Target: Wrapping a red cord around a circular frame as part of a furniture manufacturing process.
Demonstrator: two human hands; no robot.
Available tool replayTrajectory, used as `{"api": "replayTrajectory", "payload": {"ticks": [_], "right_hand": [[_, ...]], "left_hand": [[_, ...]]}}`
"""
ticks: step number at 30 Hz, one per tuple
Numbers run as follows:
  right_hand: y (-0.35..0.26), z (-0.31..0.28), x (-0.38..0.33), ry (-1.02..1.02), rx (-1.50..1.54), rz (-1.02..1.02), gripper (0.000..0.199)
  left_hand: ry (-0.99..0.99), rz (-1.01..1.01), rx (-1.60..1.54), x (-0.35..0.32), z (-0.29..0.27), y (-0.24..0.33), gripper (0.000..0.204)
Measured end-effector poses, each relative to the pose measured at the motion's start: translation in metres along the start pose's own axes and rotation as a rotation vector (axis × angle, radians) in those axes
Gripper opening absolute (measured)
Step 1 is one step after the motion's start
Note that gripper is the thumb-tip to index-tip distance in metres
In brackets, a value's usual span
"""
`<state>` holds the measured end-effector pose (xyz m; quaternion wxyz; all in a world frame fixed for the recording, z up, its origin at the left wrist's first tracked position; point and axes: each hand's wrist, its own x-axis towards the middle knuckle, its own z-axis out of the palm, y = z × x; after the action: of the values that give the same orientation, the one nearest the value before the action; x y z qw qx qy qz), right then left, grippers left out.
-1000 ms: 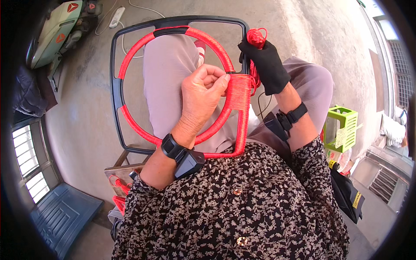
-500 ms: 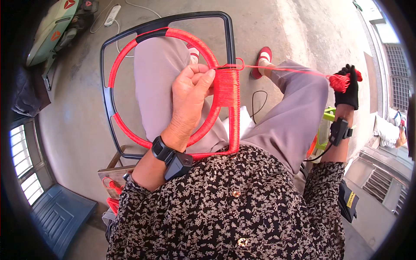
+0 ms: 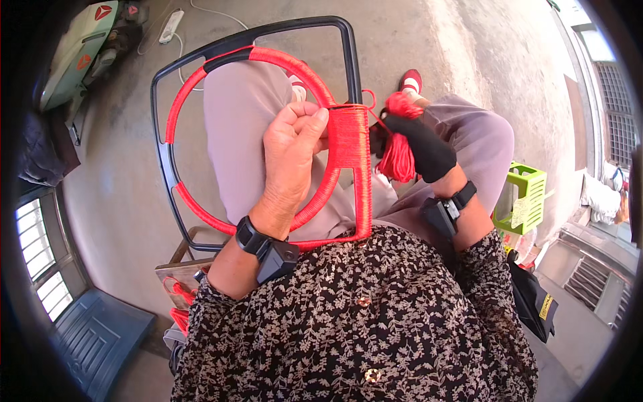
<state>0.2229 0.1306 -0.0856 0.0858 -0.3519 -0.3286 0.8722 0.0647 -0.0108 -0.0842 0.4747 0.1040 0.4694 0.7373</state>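
Across my lap lies a black frame [image 3: 353, 57] with a ring inside it, both partly wound in red cord [image 3: 349, 141]. My left hand [image 3: 291, 144] pinches the ring's right side, beside the wound band that joins ring and outer bar. My right hand [image 3: 426, 144], in a black glove, is just right of that band and grips a bundle of red cord [image 3: 399, 159]. Strands spill above and below its fist. A short strand and a small loop [image 3: 369, 98] run from the bundle to the top of the winding.
A green plastic basket [image 3: 526, 197] stands to the right of my knee. At lower left are a blue plastic chair [image 3: 100, 335] and more red cord [image 3: 179, 295] on a wooden seat. A white power strip [image 3: 171, 25] lies on the floor at the far left.
My right hand has come in from the far right to beside the frame, bringing the cord bundle. The strand that was stretched taut is now short. My left hand keeps its hold.
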Motion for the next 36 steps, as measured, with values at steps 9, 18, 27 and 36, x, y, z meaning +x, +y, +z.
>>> {"api": "replayTrajectory", "payload": {"ticks": [9, 18, 27, 36], "right_hand": [[-0.010, -0.001, 0.004, -0.038, -0.344, -0.109, 0.028], [-0.010, -0.005, -0.004, -0.067, 0.102, -0.174, 0.023], [-0.012, -0.004, 0.012, -0.288, 0.507, -0.419, 0.021], [-0.007, -0.017, 0.026, -0.066, 0.321, -0.261, 0.016]], "left_hand": [[-0.020, 0.001, -0.007, 0.000, 0.003, 0.000, 0.012], [0.008, 0.014, -0.013, 0.001, -0.001, -0.001, 0.011], [-0.099, -0.148, -0.045, 0.000, 0.006, -0.001, 0.022], [-0.199, -0.284, -0.258, -0.002, 0.011, 0.000, 0.034]]}}
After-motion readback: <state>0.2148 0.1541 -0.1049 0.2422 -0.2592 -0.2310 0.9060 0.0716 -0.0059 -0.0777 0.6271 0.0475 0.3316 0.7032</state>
